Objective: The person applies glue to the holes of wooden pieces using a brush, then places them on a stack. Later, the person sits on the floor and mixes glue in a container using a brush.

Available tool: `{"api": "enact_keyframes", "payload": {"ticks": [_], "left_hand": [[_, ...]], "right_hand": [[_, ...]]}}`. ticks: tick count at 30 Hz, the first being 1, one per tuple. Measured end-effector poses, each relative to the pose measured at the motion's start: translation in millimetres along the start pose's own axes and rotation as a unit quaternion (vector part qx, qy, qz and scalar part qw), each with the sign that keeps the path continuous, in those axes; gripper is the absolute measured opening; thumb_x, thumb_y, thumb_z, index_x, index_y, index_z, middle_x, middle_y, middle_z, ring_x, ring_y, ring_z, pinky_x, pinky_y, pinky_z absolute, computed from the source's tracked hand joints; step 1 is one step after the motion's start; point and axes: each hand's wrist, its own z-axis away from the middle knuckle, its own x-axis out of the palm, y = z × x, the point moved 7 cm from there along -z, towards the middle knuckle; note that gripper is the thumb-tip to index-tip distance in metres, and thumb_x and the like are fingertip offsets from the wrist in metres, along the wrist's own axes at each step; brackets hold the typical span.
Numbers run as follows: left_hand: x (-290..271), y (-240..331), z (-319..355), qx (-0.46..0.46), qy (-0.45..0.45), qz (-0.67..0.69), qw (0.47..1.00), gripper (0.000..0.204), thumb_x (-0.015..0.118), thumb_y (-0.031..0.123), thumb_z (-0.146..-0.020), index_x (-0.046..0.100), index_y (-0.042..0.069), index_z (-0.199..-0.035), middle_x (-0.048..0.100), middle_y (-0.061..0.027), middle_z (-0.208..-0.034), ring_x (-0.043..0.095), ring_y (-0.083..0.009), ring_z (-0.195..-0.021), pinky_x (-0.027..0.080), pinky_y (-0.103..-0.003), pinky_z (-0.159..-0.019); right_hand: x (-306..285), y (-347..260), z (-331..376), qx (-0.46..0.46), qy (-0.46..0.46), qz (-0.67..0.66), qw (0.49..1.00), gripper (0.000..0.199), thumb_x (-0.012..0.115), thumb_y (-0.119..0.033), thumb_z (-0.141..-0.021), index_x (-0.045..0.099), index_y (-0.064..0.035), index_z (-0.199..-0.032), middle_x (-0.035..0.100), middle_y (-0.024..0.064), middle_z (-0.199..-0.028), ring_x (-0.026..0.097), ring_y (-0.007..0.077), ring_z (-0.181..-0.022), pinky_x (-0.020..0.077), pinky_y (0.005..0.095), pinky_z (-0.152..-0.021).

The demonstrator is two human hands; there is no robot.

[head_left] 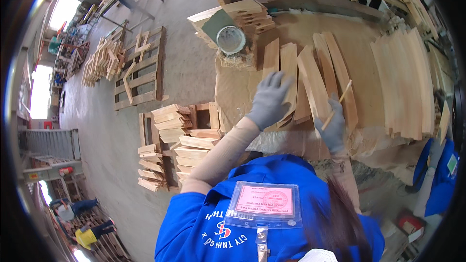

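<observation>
My left hand (270, 101), in a grey glove, reaches over several flat wooden slats with its fingers spread. One pale slat (290, 70) lies right beside its fingertips, slightly blurred. My right hand (333, 125), also gloved, is closed around a thin wooden stick (345, 92) that slants up between its fingers. Against that hand's thumb side lies the near end of a wider curved slat (313, 80); whether the hand grips it too, I cannot tell. Two more slats (338, 70) lie just beyond the right hand, all on a brown-covered worktable (238, 87).
A round whitish container (230, 40) stands at the table's far left corner, near stacked wood pieces (252, 12). A row of curved slats (403, 85) lies at the right. Stacked wood on pallets (172, 121) is on the floor at left. A person in blue (439, 177) is at the right edge.
</observation>
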Motion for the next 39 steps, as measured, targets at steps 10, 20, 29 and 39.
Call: {"api": "enact_keyframes", "payload": {"ticks": [10,20,29,39], "left_hand": [[-19.2,39.0,-10.0,0.157,-0.209,-0.02,0.965,0.045,0.075,0.028,-0.059,0.056,0.009,-0.095,0.058,-0.0094,-0.087,0.058,-0.0295,-0.088,0.042,-0.043,-0.083],[-136.7,-146.1,60.4,-0.235,0.047,0.56,0.793,0.067,0.062,0.051,-0.081,0.046,0.0,-0.123,0.058,-0.0126,-0.107,0.06,-0.0155,-0.081,0.052,-0.029,-0.071],[-149.8,-237.7,-26.5,-0.21,0.129,0.508,0.825,0.06,0.064,0.033,-0.078,0.047,-0.003,-0.123,0.056,-0.0093,-0.101,0.059,-0.0146,-0.083,0.049,-0.028,-0.073],[-121.5,-225.8,-66.7,-0.196,0.021,0.379,0.904,0.064,0.077,0.026,-0.062,0.054,-0.005,-0.113,0.059,-0.0085,-0.098,0.055,-0.0149,-0.09,0.045,-0.026,-0.081]], "right_hand": [[-61.0,-113.8,-8.3,-0.064,-0.136,-0.083,0.985,0.047,0.06,-0.018,-0.082,0.044,0.0021,-0.122,0.049,0.0233,-0.129,0.058,0.0277,-0.102,0.0449,0.0353,-0.091],[-12.0,-129.6,-112.9,-0.098,0.011,-0.253,0.963,0.026,0.043,-0.017,-0.097,0.058,0.0028,-0.105,0.059,0.007,-0.083,0.054,0.0099,-0.066,0.0472,0.0232,-0.061],[142.7,-144.0,-191.6,-0.09,-0.152,-0.247,0.953,0.014,0.061,-0.012,-0.088,0.063,0.0016,-0.084,0.057,-0.0003,-0.067,0.05,0.0057,-0.06,0.0419,0.0215,-0.054],[139.6,-137.7,-199.0,-0.168,-0.147,-0.141,0.965,0.011,0.064,-0.009,-0.084,0.063,0.0025,-0.082,0.06,0.0059,-0.069,0.053,0.0118,-0.061,0.0436,0.026,-0.057]]}}
